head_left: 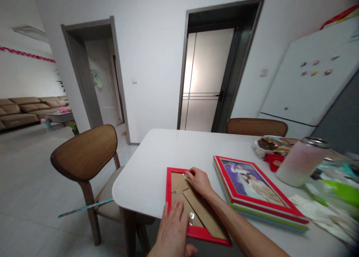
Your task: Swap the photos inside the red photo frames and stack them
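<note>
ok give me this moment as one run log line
left hand: on back of red frame | right hand: at far-edge metal clip | frame: back up, on white table | framed photo: to its right

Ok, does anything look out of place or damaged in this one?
Yes: a blue patterned strip juts sideways at the wooden-backed chair on the left, an odd spot for it; what holds it is unclear. The face-down red photo frame shows no visible damage, and no spill stands out.

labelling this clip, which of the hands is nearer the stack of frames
Right. The right hand is left of the stack of frames, at the face-down frame; the left hand is farther away, on that frame's left side.
</note>
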Demonstrator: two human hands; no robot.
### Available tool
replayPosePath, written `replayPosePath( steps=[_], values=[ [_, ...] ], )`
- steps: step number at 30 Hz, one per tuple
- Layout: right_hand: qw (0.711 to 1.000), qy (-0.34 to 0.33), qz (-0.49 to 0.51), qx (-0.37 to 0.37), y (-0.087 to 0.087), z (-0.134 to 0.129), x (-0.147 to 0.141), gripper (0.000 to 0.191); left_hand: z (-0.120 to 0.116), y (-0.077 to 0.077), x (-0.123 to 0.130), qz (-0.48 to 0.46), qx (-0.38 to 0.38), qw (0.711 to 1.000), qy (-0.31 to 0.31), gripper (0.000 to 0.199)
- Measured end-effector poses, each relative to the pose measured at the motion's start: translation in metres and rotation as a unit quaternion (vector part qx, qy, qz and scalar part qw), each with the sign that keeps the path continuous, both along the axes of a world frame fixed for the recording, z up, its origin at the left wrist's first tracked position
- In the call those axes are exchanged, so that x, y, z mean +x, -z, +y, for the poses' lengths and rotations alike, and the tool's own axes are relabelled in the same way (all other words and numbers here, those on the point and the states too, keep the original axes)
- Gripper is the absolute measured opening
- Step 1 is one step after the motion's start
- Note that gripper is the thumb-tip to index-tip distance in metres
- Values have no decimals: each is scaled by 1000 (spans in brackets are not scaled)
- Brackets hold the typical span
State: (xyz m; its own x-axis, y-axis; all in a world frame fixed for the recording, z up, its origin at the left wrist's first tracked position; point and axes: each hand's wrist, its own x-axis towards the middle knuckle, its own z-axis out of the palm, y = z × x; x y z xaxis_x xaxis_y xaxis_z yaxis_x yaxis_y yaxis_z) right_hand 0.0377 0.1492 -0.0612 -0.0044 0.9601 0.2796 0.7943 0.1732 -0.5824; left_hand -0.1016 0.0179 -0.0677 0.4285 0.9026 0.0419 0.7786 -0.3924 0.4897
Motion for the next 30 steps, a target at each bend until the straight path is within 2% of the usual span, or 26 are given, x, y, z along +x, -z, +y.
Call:
replayPosePath(
  steps=[3, 5, 7, 9, 11, 13, 15, 16, 17, 18, 19, 21, 24, 26, 28, 30],
  values=[
    [998, -12, 62, 20, -8, -20, 23, 27, 4, 4, 12, 9, 7, 1000, 24, 53],
    [984, 1, 178, 28, -10, -38, 40, 33, 6, 3, 13, -4, 4, 1000, 17, 51],
    [945, 30, 325, 28, -7, -59, 51, 38, 8, -4, 8, -56, 19, 998, 1, 52],
    [895, 60, 442, -7, -2, -80, 45, 44, 8, -16, 5, -170, 45, 984, -24, 44],
    [836, 49, 539, -95, 2, -99, 24, 48, 7, -32, 8, -328, 44, 942, -55, 29],
    [765, -20, 619, -176, -2, -112, -2, 50, 4, -48, 19, -476, 2, 876, -78, 25],
    [718, -88, 681, -117, -15, -120, -18, 46, 1, -63, 33, -575, -47, 813, -83, 31],
    [705, -104, 696, -84, -25, -121, -18, 44, 1, -70, 41, -608, -55, 787, -84, 35],
    [705, -105, 700, -52, -35, -121, -10, 43, 2, -77, 48, -633, -53, 767, -85, 39],
    [716, -93, 691, -31, -47, -119, 4, 42, 5, -84, 55, -652, -49, 751, -86, 42],
    [738, -72, 671, -21, -57, -116, 23, 43, 8, -89, 61, -667, -51, 739, -84, 44],
    [798, -24, 601, -41, -75, -107, 72, 43, 17, -96, 76, -684, -87, 722, -68, 44],
    [856, 25, 513, -55, -86, -89, 144, 40, 33, -89, 102, -674, -175, 717, -24, 38],
    [875, 40, 479, -58, -84, -80, 176, 37, 43, -74, 122, -642, -201, 740, -10, 35],
    [892, 61, 445, -46, -79, -75, 194, 30, 51, -56, 141, -581, -184, 793, -17, 34],
    [905, 82, 417, -24, -72, -73, 200, 22, 57, -38, 155, -514, -148, 844, -37, 34]
  ],
)
